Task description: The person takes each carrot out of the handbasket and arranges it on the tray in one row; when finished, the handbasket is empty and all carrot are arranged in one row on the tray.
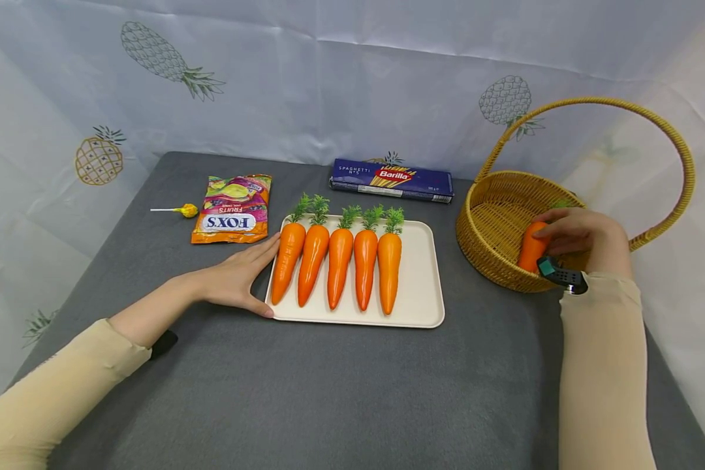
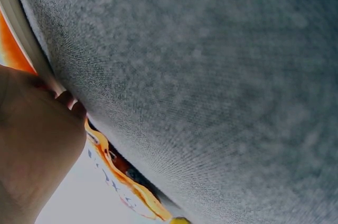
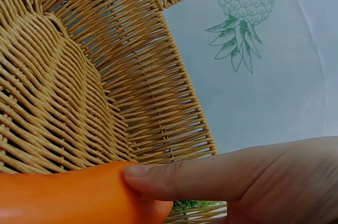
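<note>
My right hand (image 1: 581, 232) is inside the wicker basket (image 1: 493, 264), fingers and thumb gripping an orange toy carrot (image 1: 531, 248). In the right wrist view, the thumb presses along the carrot (image 3: 79, 195) near its green top, close to the woven wall. Several more carrots (image 1: 341, 267) lie side by side on a cream tray (image 1: 420, 281), leafy tops pointing away from me. At the tray's left edge rests my left hand (image 1: 235, 281), its fingers extended beside the leftmost carrot and the thumb at the near corner. Only its edge and fingertips show in the left wrist view.
Behind my left hand lies a Fox's candy bag (image 1: 232, 209), with a yellow lollipop (image 1: 188, 210) to its left. A blue Barilla spaghetti box (image 1: 390, 181) sits behind the tray. The basket's tall handle (image 1: 593, 101) arches over its opening. Grey cloth (image 1: 352, 385) covers the table.
</note>
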Demonstrator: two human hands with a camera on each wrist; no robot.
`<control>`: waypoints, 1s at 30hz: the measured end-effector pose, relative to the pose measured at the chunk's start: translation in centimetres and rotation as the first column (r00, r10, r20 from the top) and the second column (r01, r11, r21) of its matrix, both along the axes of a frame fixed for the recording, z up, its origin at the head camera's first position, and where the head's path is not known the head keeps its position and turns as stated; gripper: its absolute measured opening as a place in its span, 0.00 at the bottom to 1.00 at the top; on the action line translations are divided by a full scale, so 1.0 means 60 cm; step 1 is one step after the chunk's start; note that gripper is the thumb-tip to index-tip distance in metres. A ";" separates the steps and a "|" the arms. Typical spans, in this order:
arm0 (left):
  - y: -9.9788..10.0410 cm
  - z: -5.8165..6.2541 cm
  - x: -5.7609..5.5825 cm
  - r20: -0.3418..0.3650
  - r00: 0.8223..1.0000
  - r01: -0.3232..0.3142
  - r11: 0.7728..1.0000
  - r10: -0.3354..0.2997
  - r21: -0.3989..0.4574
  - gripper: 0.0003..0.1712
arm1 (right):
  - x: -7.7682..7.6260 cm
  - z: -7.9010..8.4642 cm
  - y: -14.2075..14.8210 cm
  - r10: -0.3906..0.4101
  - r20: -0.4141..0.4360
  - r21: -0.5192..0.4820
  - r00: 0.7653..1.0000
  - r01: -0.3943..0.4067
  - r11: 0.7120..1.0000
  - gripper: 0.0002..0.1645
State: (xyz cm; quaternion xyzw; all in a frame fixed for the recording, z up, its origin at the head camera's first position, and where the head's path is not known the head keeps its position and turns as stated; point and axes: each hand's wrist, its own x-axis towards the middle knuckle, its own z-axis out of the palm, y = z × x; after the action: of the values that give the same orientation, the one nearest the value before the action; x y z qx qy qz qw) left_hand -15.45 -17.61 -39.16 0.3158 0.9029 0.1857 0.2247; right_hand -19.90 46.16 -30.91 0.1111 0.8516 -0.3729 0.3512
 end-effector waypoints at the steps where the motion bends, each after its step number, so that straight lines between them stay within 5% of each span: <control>1: 0.000 0.000 0.000 0.000 1.000 0.001 1.000 -0.001 0.001 0.77 | 0.000 0.000 0.000 -0.002 0.000 -0.003 1.000 0.002 1.000 0.44; 24: -0.001 0.001 0.001 -0.005 1.000 0.007 1.000 -0.007 0.004 0.78 | 0.002 0.016 -0.008 -0.058 -0.191 -0.001 0.980 0.059 0.998 0.31; 30: -0.002 0.000 0.001 -0.008 1.000 0.006 1.000 -0.006 0.007 0.78 | 0.005 0.031 -0.016 -0.072 -0.229 0.005 0.971 0.075 0.997 0.37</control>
State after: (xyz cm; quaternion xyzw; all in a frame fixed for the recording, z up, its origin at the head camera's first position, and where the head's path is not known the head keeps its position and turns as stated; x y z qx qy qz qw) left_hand -15.38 -17.71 -39.19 0.3199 0.9022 0.1869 0.2206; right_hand -19.63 45.21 -29.05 0.1011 0.8842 -0.3902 0.2361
